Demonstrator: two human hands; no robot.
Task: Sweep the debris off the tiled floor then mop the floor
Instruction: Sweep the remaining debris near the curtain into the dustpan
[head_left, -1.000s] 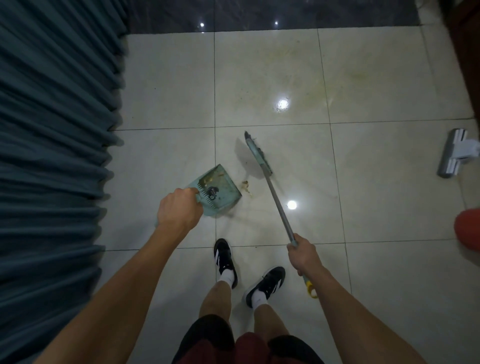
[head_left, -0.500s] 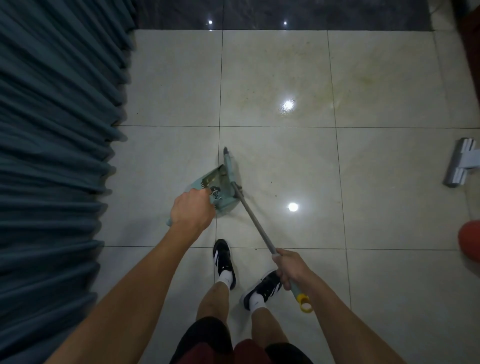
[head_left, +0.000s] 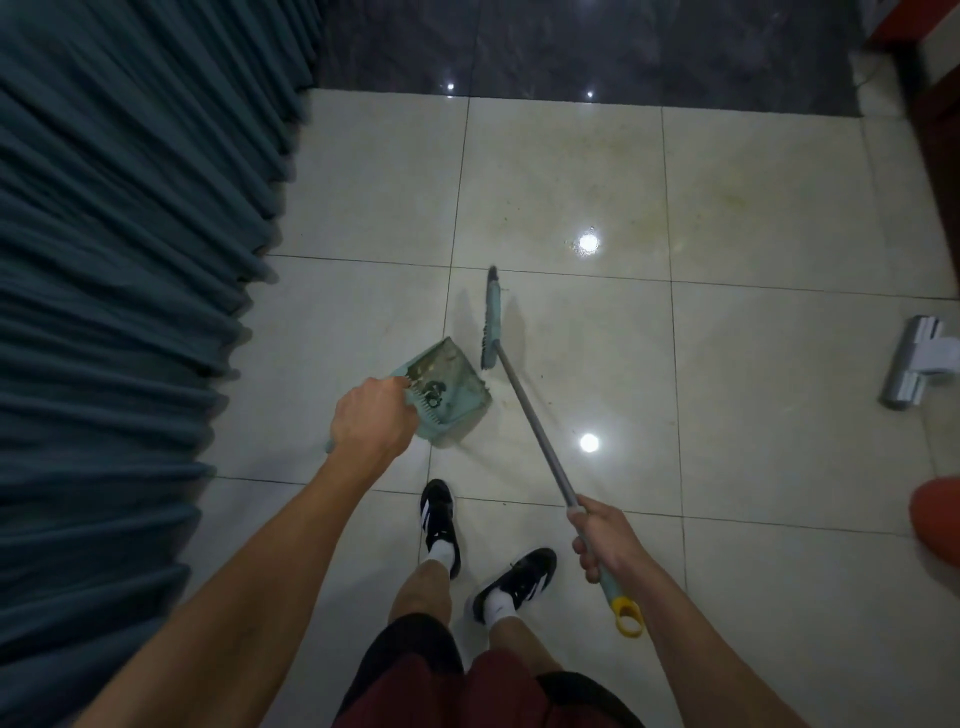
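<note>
A: Hands?
B: Left hand (head_left: 371, 426) clenched round the handle of the teal plastic dustpan (head_left: 451, 387); right hand (head_left: 605, 540) grasping the metal shaft of the broom (head_left: 524, 410) near its yellow end loop.

A: Debris?
B: Dark clump (head_left: 434, 394) in the pan by the comb teeth. Pan mouth opens toward 2 o'clock. Narrow teal broom head (head_left: 492, 319) sits just beside it at 1 o'clock.

A: Surface?
B: Glossy cream tiled floor (head_left: 753, 364), yellowish staining at 1 o'clock. Pleated teal curtain (head_left: 119, 260) at 9 o'clock; grey flat mop head (head_left: 919, 371) at 3 o'clock.
</note>
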